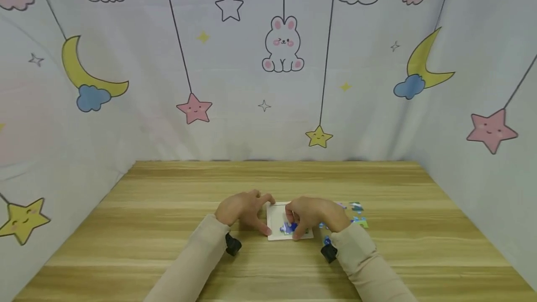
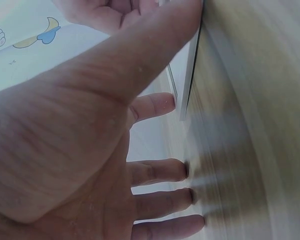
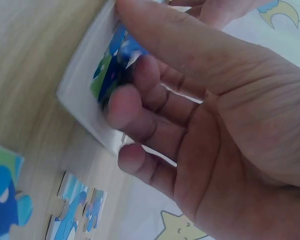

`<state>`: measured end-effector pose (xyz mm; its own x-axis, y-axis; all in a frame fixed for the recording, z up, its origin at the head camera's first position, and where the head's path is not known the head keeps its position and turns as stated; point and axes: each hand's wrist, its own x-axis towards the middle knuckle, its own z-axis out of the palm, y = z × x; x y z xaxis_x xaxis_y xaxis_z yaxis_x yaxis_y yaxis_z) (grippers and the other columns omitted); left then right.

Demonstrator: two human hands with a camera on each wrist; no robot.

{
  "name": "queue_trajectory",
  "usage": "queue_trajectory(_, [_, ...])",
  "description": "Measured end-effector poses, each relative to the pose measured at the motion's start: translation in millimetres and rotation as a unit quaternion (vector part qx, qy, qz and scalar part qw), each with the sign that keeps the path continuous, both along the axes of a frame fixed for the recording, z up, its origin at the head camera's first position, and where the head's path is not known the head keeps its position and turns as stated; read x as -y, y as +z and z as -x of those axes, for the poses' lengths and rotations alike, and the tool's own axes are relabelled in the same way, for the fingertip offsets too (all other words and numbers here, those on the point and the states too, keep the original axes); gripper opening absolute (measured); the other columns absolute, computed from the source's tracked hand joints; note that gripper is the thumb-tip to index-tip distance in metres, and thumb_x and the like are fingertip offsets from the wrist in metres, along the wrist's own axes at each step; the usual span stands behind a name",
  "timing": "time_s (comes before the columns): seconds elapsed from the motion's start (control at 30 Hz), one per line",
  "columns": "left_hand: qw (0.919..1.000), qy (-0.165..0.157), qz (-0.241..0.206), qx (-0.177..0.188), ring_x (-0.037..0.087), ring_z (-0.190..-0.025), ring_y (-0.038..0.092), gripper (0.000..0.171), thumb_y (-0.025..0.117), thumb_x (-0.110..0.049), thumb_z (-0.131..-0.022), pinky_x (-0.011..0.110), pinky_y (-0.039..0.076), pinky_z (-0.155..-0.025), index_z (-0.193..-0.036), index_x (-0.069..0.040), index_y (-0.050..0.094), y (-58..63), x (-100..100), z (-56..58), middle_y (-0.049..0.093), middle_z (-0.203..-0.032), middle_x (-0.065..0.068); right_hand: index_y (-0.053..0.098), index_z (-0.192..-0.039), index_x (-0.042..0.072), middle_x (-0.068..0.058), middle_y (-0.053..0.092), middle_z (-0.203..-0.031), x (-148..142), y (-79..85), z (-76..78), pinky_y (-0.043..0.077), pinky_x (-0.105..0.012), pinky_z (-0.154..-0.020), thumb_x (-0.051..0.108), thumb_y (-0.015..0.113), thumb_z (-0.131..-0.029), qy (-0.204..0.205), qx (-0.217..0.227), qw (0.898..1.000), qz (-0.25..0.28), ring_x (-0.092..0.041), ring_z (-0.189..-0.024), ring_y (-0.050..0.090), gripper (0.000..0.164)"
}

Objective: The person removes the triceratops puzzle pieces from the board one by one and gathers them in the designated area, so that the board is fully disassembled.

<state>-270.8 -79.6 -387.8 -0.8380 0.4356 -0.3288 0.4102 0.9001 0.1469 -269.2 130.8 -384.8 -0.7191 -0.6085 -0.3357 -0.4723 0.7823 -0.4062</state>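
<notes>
A small white puzzle tray (image 1: 274, 218) lies on the table, with blue and purple jigsaw pieces (image 1: 287, 228) along its front part. My left hand (image 1: 251, 209) is at the tray's left side, its thumb by the front corner and a finger by the back corner. In the left wrist view, its fingers (image 2: 160, 170) are spread and nearly straight. Over the tray's right part, my right hand (image 1: 312, 213) bends its fingers down and holds a blue puzzle piece (image 3: 130, 47) between thumb and fingertips. The fingers partly hide that piece. Green and dark blue pieces (image 3: 106, 75) lie close beside it in the tray.
Several loose jigsaw pieces (image 1: 356, 206) lie on the wooden table (image 1: 189, 185) to the right of the tray, partly behind my right wrist. In the right wrist view, a blue and green piece (image 3: 2, 200) lies nearest. A patterned curtain (image 1: 235, 83) surrounds the table's back and sides.
</notes>
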Motion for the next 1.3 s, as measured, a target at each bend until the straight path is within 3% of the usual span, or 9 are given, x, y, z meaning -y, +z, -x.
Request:
queue_trajectory(0.13, [1.0000,-0.004,0.001,-0.004,0.026,-0.111,0.058,0.080,0.078,-0.064,-0.076,0.047,0.050,-0.091,-0.142,-0.035,0.044,-0.2,0,-0.2,0.050,-0.129,0.007,0.060,-0.080,0.014,0.006,0.052,-0.071,-5,-1.1,3.9,0.037,-0.023,-0.060,0.014,0.081,-0.086,0.032,0.008,0.999,0.015,-0.008,-0.061,0.046,0.022])
queue_trajectory(0.3, [0.9999,-0.003,0.009,-0.007,0.028,-0.116,0.056,0.080,0.078,-0.065,-0.075,0.047,0.050,-0.093,-0.142,-0.036,0.043,-1.1,0,0.8,0.049,-0.134,0.007,0.067,-0.087,0.013,0.005,0.062,-0.076,-21,9.2,11.4,0.045,-0.023,-0.062,0.011,0.069,-0.095,0.061,0.044,0.997,0.036,-0.010,-0.063,0.057,0.009])
queue_trajectory(0.5, [0.9999,-0.004,0.011,-0.007,0.028,-0.117,0.056,0.081,0.078,-0.065,-0.076,0.048,0.049,-0.094,-0.143,-0.036,0.043,0.6,-1,0.7,0.049,-0.136,0.008,0.067,-0.085,0.004,-0.003,0.065,-0.073,-56,29.2,12.6,0.045,-0.025,-0.059,0.005,0.062,-0.098,0.048,0.065,0.995,0.066,-0.012,-0.061,0.056,0.014])
queue_trajectory(0.63, [0.9999,-0.005,0.011,-0.004,0.028,-0.116,0.056,0.082,0.078,-0.065,-0.075,0.048,0.049,-0.093,-0.143,-0.036,0.042,0.2,-1,-0.5,0.049,-0.136,0.008,0.061,-0.078,0.003,-0.006,0.064,-0.068,-74,36.0,11.4,0.044,-0.026,-0.058,0.000,0.064,-0.096,0.039,0.086,0.992,0.078,-0.013,-0.058,0.052,0.019])
queue_trajectory(0.73, [0.9999,-0.005,0.012,-0.005,0.027,-0.116,0.056,0.081,0.077,-0.065,-0.076,0.048,0.049,-0.093,-0.143,-0.036,0.042,-1.2,0,-0.7,0.049,-0.136,0.008,0.058,-0.087,0.003,-0.004,0.061,-0.071,-83,39.3,10.2,0.049,-0.032,-0.064,-0.003,0.067,-0.092,-0.003,0.113,0.989,0.097,-0.013,-0.061,0.055,0.012])
queue_trajectory(0.87, [1.0000,-0.006,0.006,-0.003,0.027,-0.114,0.056,0.080,0.078,-0.064,-0.076,0.048,0.050,-0.092,-0.143,-0.036,0.042,-2.7,-1,0.5,0.049,-0.135,0.008,0.057,-0.105,0.003,-0.006,0.062,-0.076,-90,42.0,9.1,0.054,-0.040,-0.070,-0.002,0.068,-0.092,-0.038,0.134,0.985,0.102,-0.017,-0.064,0.059,0.018])
queue_trajectory(1.07, [1.0000,-0.007,0.002,0.000,0.027,-0.115,0.056,0.080,0.078,-0.063,-0.077,0.047,0.049,-0.093,-0.143,-0.036,0.043,-5.4,-2,1.4,0.049,-0.135,0.008,0.062,-0.112,0.006,-0.007,0.063,-0.076,-100,41.6,3.4,0.050,-0.034,-0.063,0.002,0.054,-0.102,0.018,0.104,0.992,0.064,-0.016,-0.062,0.057,0.014])
queue_trajectory(1.3, [1.0000,-0.003,-0.005,0.005,0.028,-0.119,0.054,0.079,0.079,-0.062,-0.077,0.049,0.048,-0.096,-0.143,-0.035,0.043,-1.3,2,0.8,0.047,-0.140,0.008,0.070,-0.112,0.006,-0.002,0.062,-0.070,-109,36.4,-1.5,0.043,-0.026,-0.058,-0.003,0.062,-0.094,0.006,0.147,0.987,0.063,-0.012,-0.059,0.050,0.021])
